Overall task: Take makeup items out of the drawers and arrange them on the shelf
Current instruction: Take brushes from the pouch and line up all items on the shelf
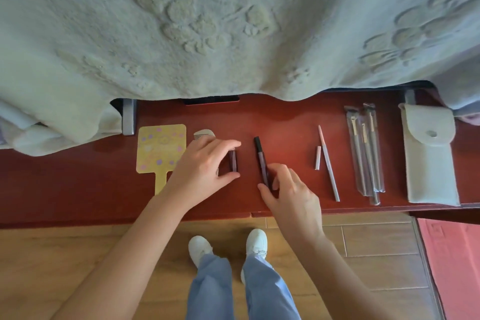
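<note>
On the red-brown shelf [285,122] lie makeup items in a row. My left hand [200,166] pinches a short dark cap [233,161] between thumb and fingers, the cap resting on the shelf. My right hand [291,192] grips the lower end of a dark uncapped makeup pen [261,158] lying on the shelf. To the right lie a pink pencil [328,163] with its small cap [317,158] beside it, bagged brushes [365,153], and a pale grey pouch [428,158].
A yellow hand mirror [159,148] and a pale comb [204,134] lie left of my left hand. A pale green blanket [207,23] hangs over the shelf's back. Below are wood floor, a red mat [452,262], and my white shoes.
</note>
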Available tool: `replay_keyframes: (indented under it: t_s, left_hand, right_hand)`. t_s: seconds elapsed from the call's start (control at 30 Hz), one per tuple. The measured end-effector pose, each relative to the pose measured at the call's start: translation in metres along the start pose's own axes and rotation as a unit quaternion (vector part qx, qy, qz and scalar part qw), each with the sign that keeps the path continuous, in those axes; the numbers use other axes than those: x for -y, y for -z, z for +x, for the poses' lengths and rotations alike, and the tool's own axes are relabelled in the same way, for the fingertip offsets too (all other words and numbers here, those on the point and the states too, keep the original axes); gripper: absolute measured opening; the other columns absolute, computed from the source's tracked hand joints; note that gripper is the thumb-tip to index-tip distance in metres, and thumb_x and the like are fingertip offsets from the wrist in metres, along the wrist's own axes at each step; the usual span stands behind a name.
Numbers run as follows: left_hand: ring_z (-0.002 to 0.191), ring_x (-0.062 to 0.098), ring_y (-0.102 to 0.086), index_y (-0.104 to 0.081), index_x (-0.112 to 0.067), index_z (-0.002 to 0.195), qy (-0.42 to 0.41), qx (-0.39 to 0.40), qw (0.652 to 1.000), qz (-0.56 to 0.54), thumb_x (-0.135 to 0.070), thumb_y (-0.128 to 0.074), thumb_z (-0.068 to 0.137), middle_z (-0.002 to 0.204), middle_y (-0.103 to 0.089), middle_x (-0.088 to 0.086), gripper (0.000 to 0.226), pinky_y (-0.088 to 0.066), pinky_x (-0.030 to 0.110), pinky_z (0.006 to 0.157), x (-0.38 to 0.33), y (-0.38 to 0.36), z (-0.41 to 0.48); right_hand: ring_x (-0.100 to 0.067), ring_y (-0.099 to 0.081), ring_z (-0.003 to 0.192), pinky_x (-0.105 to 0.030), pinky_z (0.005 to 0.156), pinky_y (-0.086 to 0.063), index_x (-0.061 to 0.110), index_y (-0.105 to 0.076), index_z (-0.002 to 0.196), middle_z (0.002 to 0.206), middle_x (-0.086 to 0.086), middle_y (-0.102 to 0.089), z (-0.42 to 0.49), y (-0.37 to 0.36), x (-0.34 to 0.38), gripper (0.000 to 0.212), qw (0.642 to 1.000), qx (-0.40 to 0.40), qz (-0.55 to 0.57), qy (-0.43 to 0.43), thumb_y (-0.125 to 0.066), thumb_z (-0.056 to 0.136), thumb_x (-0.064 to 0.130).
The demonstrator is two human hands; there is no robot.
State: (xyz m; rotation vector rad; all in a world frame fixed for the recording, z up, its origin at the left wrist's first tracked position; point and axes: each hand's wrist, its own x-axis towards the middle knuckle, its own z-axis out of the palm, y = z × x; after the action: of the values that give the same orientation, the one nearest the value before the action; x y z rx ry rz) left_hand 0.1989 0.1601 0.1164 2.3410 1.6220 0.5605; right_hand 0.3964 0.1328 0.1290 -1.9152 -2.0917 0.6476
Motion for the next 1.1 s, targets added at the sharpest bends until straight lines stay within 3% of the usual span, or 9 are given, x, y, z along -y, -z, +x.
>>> replay_keyframes:
  t_s: [0.13,0.3,0.87,1.0,1.1]
  left_hand:
    - [0.098,0.025,-0.059,-0.059,-0.011,0.118,0.027,-0.008,1.000,-0.003,-0.035,-0.083,0.062,0.102,-0.070,-0.002,0.066,-0.049,0.040,0.085,0.009,0.002,-0.009]
    - [0.103,0.024,-0.057,-0.059,-0.011,0.120,0.034,-0.015,0.999,-0.022,-0.037,-0.081,0.064,0.104,-0.070,-0.003,0.065,-0.047,0.039,0.089,0.012,-0.002,-0.011]
    - [0.104,0.020,-0.054,-0.055,-0.012,0.127,0.032,-0.023,0.999,-0.027,-0.040,-0.074,0.070,0.112,-0.068,-0.005,0.066,-0.045,0.035,0.092,0.015,-0.005,-0.013]
    - [0.103,0.019,-0.053,-0.055,-0.012,0.126,0.029,-0.031,0.999,-0.019,-0.039,-0.075,0.069,0.110,-0.069,-0.005,0.066,-0.043,0.033,0.092,0.015,-0.006,-0.011]
    - [0.103,0.017,-0.051,-0.056,-0.011,0.126,0.023,-0.034,0.999,-0.013,-0.038,-0.077,0.068,0.109,-0.069,-0.005,0.067,-0.042,0.033,0.092,0.016,-0.007,-0.010]
  right_hand:
    - [-0.011,-0.052,0.054,-0.006,0.045,-0.016,0.019,-0.060,0.106,0.074,0.007,-0.060,0.002,-0.008,0.010,0.034,1.000,-0.017,0.004,0.007,-0.071,0.079,0.034]
    - [-0.007,-0.048,0.052,-0.006,0.043,-0.023,0.018,-0.060,0.105,0.069,0.009,-0.058,0.000,-0.008,0.009,0.035,0.999,-0.026,0.020,0.008,-0.073,0.077,0.034]
    - [-0.003,-0.042,0.052,-0.003,0.046,-0.016,0.015,-0.064,0.104,0.068,0.006,-0.060,0.001,-0.009,0.009,0.040,0.998,-0.046,0.019,0.037,-0.076,0.072,0.038]
    - [-0.002,-0.042,0.055,-0.002,0.046,-0.020,0.015,-0.065,0.103,0.069,0.007,-0.062,0.002,-0.011,0.007,0.040,0.997,-0.053,0.020,0.050,-0.076,0.072,0.038]
    - [-0.003,-0.046,0.054,-0.009,0.043,-0.029,0.015,-0.064,0.105,0.070,0.007,-0.062,0.004,-0.013,0.008,0.041,0.997,-0.056,0.025,0.056,-0.075,0.073,0.038]
